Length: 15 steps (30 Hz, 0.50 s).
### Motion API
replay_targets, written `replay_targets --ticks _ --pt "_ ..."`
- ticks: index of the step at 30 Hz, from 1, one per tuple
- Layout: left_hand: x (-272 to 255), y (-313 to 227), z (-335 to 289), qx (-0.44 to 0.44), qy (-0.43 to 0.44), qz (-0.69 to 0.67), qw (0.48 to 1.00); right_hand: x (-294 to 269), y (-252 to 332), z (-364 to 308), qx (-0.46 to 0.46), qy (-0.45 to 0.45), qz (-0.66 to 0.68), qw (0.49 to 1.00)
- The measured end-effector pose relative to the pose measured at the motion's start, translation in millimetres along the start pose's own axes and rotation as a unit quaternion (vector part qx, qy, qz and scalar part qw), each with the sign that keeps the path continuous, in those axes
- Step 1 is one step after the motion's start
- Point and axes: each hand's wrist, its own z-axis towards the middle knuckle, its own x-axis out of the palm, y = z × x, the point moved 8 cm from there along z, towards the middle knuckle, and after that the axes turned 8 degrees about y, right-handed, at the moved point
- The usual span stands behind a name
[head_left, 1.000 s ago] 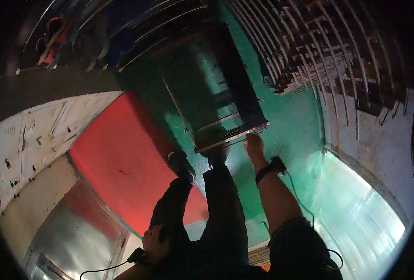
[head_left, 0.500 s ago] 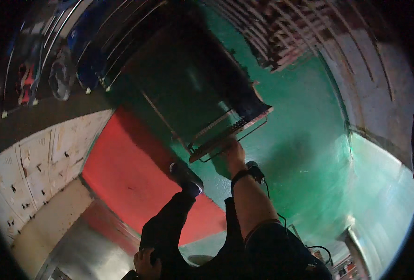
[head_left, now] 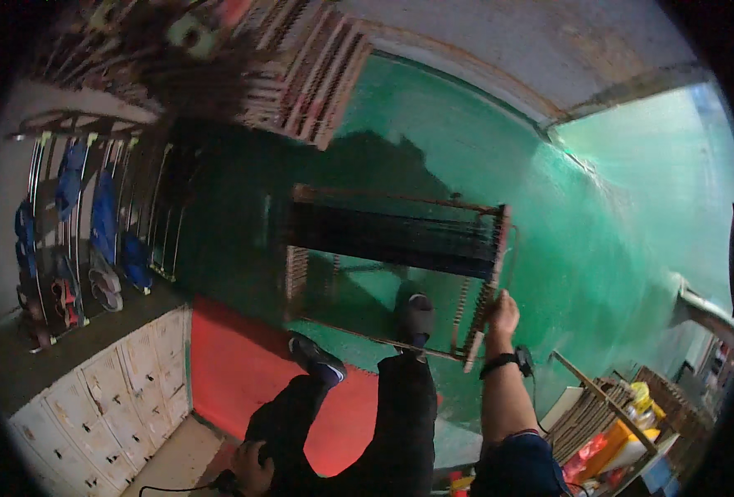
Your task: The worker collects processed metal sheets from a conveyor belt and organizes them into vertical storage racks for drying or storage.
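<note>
My right hand [head_left: 503,313] is closed on the right end of a rusty rectangular rack [head_left: 473,335], at its thin side handle. The rack has notched bars at both ends. Dark strands or cloth [head_left: 383,236] stretch lengthwise across its far part, and green floor shows through the near part. My left hand [head_left: 253,470] hangs low by my left thigh, away from the rack; its fingers are dark and partly hidden.
A red floor area [head_left: 234,356] borders the green floor [head_left: 574,290]. Pale lockers [head_left: 106,389] and a shoe rack [head_left: 93,215] stand at left. Stacked notched frames [head_left: 309,83] are at the back; a cluttered shelf [head_left: 611,427] stands at lower right.
My view has swung to the right, showing more of the rack from above. My right hand remains on its end. One foot now shows through the rack's near part.
</note>
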Motion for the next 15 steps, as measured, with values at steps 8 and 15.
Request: replay_targets --ticks 8,15 --pt "1.8 -62.2 26.5 0.056 0.065 -0.050 0.995 -159.9 -61.6 78.3 0.040 -0.132 0.022 0.990" --pt "-1.8 -130.3 36.7 0.063 0.113 -0.007 0.992 -106.8 -3.3 192.0 -0.028 -0.068 -0.127 0.989"
